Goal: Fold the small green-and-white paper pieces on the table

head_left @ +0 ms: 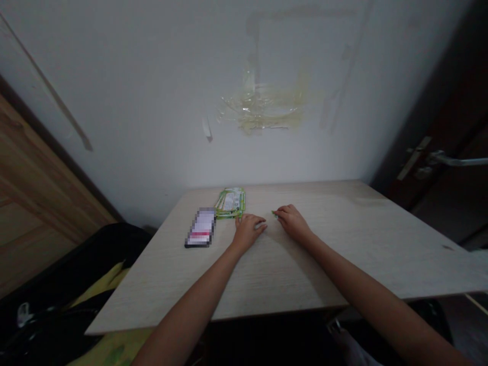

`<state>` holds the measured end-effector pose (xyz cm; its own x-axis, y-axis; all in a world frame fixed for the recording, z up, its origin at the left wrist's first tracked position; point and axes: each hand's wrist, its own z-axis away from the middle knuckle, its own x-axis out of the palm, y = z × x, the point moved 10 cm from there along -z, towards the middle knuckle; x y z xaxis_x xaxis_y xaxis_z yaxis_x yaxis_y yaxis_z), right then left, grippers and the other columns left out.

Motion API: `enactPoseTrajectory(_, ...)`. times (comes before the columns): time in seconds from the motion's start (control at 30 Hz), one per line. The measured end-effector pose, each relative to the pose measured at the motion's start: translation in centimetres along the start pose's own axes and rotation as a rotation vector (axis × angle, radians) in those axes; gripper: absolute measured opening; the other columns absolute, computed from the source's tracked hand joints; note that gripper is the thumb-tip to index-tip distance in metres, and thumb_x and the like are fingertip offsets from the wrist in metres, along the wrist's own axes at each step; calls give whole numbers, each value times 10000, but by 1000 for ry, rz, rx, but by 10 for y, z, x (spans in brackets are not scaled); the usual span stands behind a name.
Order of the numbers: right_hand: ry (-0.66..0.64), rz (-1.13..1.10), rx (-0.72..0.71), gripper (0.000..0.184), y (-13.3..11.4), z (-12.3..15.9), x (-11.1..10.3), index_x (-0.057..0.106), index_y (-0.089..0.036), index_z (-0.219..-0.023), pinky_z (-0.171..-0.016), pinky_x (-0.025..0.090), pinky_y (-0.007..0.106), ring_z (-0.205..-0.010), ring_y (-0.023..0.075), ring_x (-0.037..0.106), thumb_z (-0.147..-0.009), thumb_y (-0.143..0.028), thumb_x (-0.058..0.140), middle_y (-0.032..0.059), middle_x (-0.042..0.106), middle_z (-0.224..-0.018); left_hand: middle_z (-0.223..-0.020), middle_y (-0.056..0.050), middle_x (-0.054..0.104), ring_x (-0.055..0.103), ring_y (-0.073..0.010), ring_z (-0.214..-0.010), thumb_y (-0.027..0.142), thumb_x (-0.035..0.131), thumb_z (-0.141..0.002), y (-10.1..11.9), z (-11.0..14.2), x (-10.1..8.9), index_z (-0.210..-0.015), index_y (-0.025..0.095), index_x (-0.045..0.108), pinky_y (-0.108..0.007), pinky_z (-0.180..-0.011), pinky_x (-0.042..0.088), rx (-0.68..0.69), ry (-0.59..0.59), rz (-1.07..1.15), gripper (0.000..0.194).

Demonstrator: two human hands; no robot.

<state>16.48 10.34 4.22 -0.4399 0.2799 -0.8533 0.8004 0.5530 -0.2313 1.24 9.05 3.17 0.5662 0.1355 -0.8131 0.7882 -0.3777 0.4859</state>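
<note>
My left hand (249, 229) rests on the light wooden table (343, 244), fingers curled loosely, right beside a small stack of green-and-white packets (230, 202). My right hand (290, 220) lies a short way to its right, fingers curled, with a tiny green bit (274, 213) showing at the fingertips. What that bit is I cannot make out. A phone (201, 227) lies flat on the table to the left of my left hand.
The table stands against a white wall with tape residue (263, 109). A door with a metal handle (446, 160) is at the right. A wooden panel (34, 193) and a dark bag (76, 284) are at the left.
</note>
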Motion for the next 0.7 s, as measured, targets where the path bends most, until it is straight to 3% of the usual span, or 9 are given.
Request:
enactPoseTrajectory(0.2,19,67,95,270,10,2,-8,757,-172,-1006,-929,443,347,-1044,250,531,-954,-157,492,117,694,-1050,-1124,-8,728,551,-228,-1181,438,604,-910,-2,0,3,-1065,301,737,-464,-1105,237,38,18,-31,246)
enactPoseTrajectory(0.43,41,201,291,295,50,10,-23,757,-170,-946,-866,430,336,-1026,258,516,-930,-102,470,116,698,-1035,-1118,-19,729,561,-227,-1170,410,586,-922,-7,-1,7,-1056,291,741,-456,-1096,277,61,22,-11,237)
enactPoseTrajectory(0.7,65,214,406,290,69,16,-32,758,-149,-961,-874,423,339,-1035,258,518,-930,-117,471,137,679,-1073,-1184,-23,709,586,-197,-1166,324,574,-928,0,3,10,-1067,271,722,-422,-1106,316,108,-42,-7,209)
